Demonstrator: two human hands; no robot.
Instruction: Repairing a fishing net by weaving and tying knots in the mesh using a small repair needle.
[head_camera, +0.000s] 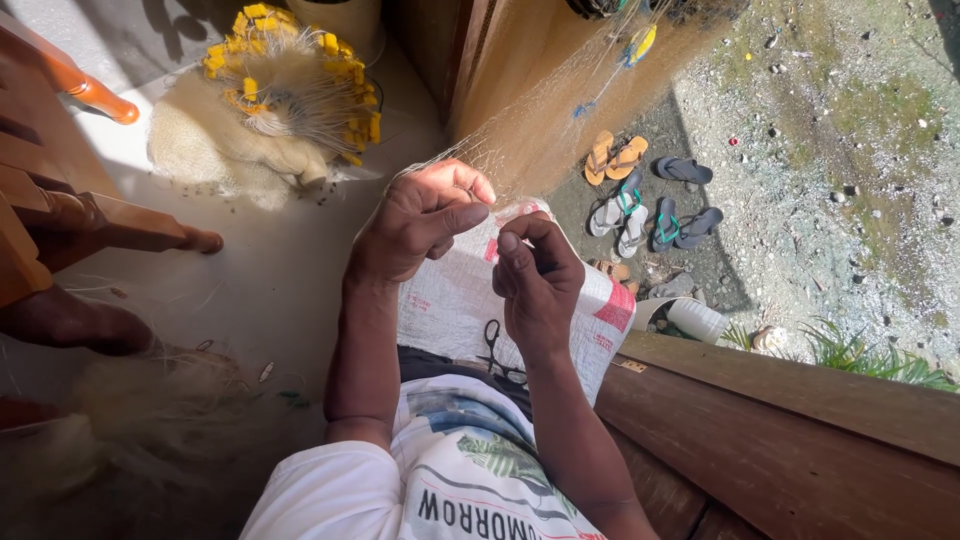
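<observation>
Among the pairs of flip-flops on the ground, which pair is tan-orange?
The tan-orange pair of flip-flops lies farthest from the hands, beside the wooden wall; the other pairs below and right of it are dark or pale with teal straps.

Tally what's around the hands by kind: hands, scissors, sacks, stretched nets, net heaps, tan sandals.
Hands: 2, left hand and right hand
Scissors: 1
White woven sack: 1
Stretched fine net, pinched by the left hand: 1
Net heap with yellow floats: 1
Tan sandals: 2
Total: 8
</observation>
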